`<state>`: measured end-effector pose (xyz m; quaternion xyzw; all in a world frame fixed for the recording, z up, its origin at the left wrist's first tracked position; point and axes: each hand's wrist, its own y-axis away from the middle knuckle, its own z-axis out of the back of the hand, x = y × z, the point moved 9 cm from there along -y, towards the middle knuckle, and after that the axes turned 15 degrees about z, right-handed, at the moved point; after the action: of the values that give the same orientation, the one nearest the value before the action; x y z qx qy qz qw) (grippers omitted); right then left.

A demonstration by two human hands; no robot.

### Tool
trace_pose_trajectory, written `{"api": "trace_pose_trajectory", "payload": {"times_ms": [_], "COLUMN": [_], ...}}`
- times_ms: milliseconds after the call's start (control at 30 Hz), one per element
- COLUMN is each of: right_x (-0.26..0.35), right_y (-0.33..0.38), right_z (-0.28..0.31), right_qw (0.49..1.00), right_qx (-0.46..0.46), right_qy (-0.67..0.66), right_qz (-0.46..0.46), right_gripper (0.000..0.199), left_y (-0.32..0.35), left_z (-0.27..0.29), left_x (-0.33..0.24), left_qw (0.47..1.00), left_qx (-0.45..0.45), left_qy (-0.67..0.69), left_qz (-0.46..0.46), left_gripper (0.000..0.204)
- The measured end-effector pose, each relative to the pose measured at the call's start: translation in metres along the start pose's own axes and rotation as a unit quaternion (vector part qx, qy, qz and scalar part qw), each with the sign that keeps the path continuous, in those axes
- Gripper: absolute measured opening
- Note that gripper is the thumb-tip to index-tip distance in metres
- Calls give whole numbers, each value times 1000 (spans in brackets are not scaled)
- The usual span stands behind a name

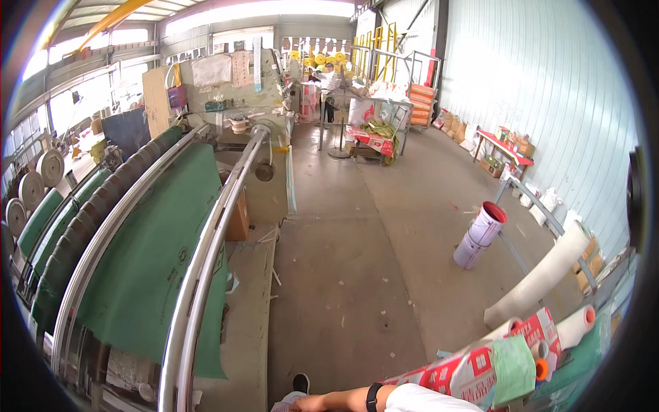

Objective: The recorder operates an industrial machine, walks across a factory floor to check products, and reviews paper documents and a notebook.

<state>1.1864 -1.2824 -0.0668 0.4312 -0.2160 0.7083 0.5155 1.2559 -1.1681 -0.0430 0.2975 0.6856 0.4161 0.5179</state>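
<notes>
At the lower edge my right forearm, in a white sleeve with a black band at the wrist, reaches in from the right. My right hand lies in front of my body, next to grey cloth that looks like my trouser leg. Its fingers are mostly cut off by the picture's edge, so I cannot make out whether it holds anything. My left hand is out of the picture. A dark shoe shows just beyond my right hand. Left of me, a green sheet with dark print runs through a large machine, beside long metal rollers.
Cartons with red and white print, a green cloth and a thick white roll are at right. A purple drum stands on the floor. Farther off are a metal-framed table, a person and a red-topped table.
</notes>
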Motion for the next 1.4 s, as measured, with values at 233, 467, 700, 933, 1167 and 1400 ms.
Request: {"api": "trace_pose_trajectory", "payload": {"times_ms": [233,467,700,933,1167,1400], "right_x": [-57,-120,-238,-331,-479,-576], "right_y": [94,215,299,361,400,438], "right_z": [191,317,468,651,804,1017], "right_qw": [981,928,892,928,875,650], "right_qx": [-127,-257,-343,-270,-376,-523], "right_qy": [-89,-123,-130,9,-160,-467], "right_qz": [-117,-240,-264,-258,-261,-293], "right_gripper": [34,33,32,28,25,21], "left_y": [-91,-188,-335,-363,-530,-578], "left_z": [9,-7,-62,-127,-136,-154], "left_x": [-151,-343,-533,-739,-887,-1165], "left_qw": [996,979,970,972,950,951], "left_qx": [54,105,175,198,209,120], "left_qy": [-64,-173,-167,-107,-221,-246], "left_qz": [-3,6,28,68,-75,-144], "left_gripper": [34,34,38,37,45,33]}}
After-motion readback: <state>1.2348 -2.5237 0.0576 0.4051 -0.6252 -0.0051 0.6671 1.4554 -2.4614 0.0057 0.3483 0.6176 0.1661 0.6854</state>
